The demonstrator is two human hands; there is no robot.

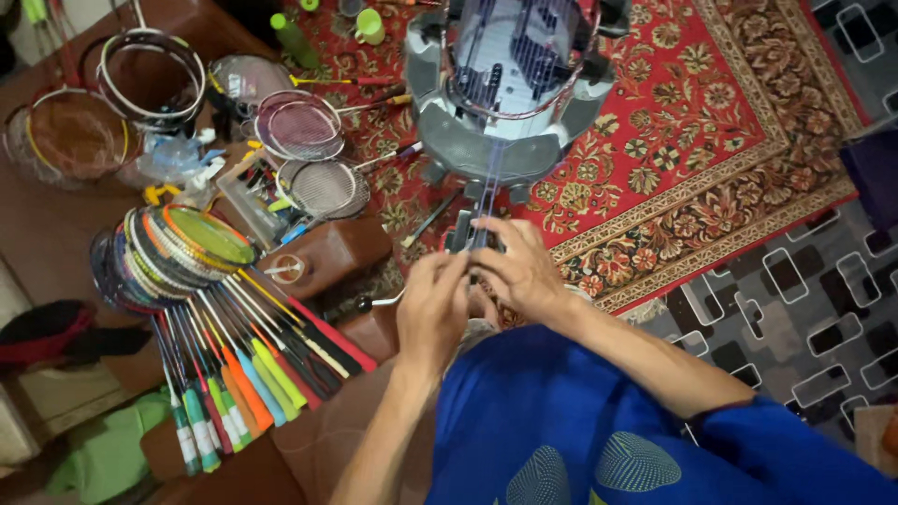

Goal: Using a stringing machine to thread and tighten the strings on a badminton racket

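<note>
A grey racket stringing machine (440, 131) stands on the red patterned rug and holds a racket frame (524, 56) with dark strings. Thin strings (488, 182) run from the frame down toward me. My left hand (432, 304) and my right hand (519, 266) meet just below the machine, around a dark clamp-like part (463, 229) at its near end. Both hands have their fingers closed on the strings and that part. Exactly what each finger pinches is hidden by the hands themselves.
A fanned stack of rackets (187, 252) with coloured grips lies at the left. Loose rackets (309, 140) and hoops (150, 75) lie further back. A brown box (327, 252), green cups (369, 26) and a red rug (748, 122) surround the machine.
</note>
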